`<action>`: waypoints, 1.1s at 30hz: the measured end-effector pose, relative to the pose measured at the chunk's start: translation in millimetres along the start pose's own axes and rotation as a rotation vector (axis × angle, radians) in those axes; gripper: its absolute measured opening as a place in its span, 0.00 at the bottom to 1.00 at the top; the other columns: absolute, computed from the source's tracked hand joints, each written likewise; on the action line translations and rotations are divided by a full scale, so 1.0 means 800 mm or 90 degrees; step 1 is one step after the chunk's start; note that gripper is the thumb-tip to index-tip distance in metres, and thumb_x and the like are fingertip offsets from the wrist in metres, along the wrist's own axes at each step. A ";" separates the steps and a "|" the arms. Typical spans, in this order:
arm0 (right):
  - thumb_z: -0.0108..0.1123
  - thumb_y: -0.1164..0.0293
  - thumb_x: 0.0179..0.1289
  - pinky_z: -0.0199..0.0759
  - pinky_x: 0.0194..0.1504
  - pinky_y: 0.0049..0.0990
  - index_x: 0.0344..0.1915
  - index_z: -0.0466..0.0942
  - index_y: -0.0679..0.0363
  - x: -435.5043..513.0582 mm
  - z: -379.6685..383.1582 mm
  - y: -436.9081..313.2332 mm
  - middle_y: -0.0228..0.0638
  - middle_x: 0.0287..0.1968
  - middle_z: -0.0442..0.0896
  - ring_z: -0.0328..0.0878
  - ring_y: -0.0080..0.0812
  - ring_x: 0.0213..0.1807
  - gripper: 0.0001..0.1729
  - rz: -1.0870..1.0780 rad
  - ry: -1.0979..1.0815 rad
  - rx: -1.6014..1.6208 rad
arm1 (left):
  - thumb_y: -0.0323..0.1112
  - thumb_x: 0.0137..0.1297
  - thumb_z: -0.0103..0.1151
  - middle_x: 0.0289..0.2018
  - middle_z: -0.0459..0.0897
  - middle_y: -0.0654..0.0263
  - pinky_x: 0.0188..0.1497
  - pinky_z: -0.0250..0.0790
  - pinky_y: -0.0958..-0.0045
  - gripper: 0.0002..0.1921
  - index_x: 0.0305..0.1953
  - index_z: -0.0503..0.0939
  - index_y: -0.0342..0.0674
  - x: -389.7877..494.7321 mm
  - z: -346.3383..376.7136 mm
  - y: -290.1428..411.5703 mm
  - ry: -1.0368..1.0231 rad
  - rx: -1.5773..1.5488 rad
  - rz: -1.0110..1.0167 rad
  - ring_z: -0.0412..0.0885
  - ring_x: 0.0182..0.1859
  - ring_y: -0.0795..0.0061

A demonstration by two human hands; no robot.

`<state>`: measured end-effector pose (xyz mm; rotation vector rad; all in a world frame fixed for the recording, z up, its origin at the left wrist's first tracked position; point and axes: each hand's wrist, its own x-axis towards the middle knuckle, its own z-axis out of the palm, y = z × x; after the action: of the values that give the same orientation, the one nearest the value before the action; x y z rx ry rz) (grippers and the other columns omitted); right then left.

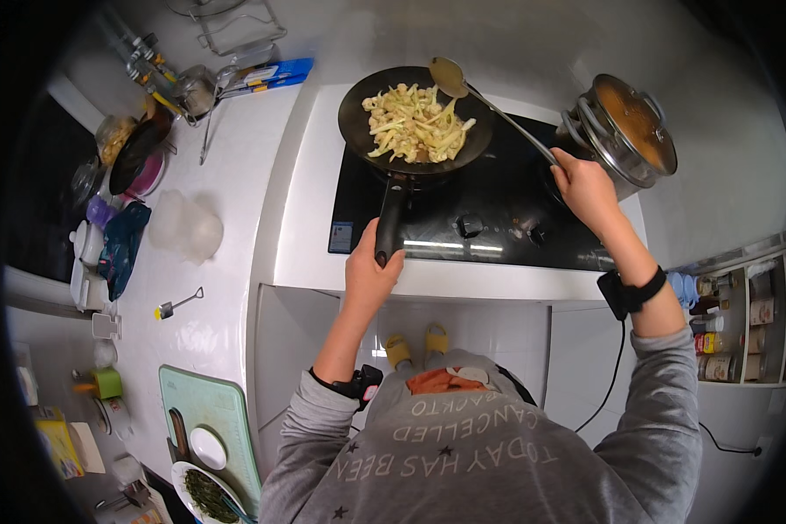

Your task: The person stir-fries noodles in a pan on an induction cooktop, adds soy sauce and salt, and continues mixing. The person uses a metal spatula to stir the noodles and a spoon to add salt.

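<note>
My left hand grips the black handle of a dark frying pan. Pale cauliflower pieces lie heaped in the pan, which sits over the left side of a black glass hob. In my right hand is the long metal handle of a cooking spoon. Its bowl is over the far right rim of the pan, beside the cauliflower; whether it touches the rim I cannot tell.
A lidded steamer pot stands at the hob's right. On the left counter are a crumpled clear plastic bag, a small shovel-shaped spoon and a green cutting board bearing a knife and a bowl of greens. Spice shelves are at right.
</note>
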<state>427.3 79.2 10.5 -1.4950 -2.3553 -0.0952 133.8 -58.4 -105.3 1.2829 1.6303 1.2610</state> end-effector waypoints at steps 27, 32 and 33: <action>0.53 0.71 0.68 0.61 0.22 0.20 0.58 0.75 0.64 -0.012 -0.069 0.004 0.27 0.19 0.70 0.66 0.14 0.20 0.19 0.091 -0.180 0.249 | 0.26 0.57 0.59 0.27 0.78 0.65 0.25 0.68 0.77 0.28 0.61 0.69 0.41 -0.002 -0.002 0.014 -0.006 -0.018 -0.034 0.73 0.21 0.82; 0.51 0.70 0.66 0.73 0.45 0.44 0.42 0.78 0.70 0.014 -0.047 -0.010 0.56 0.34 0.82 0.78 0.58 0.41 0.14 0.033 -0.104 0.005 | 0.27 0.57 0.60 0.27 0.78 0.65 0.26 0.68 0.77 0.28 0.61 0.69 0.41 -0.001 -0.003 0.012 -0.016 -0.016 -0.031 0.73 0.21 0.81; 0.52 0.70 0.66 0.73 0.42 0.44 0.43 0.78 0.69 0.019 -0.044 -0.016 0.55 0.32 0.81 0.78 0.56 0.37 0.14 0.023 -0.128 -0.014 | 0.27 0.57 0.60 0.27 0.78 0.65 0.26 0.68 0.77 0.28 0.61 0.69 0.41 -0.001 -0.003 0.012 -0.014 -0.016 -0.031 0.73 0.21 0.81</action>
<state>418.9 78.0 50.3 -1.6254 -2.4877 0.0392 134.7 -59.8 -95.7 1.2296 1.6158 1.2305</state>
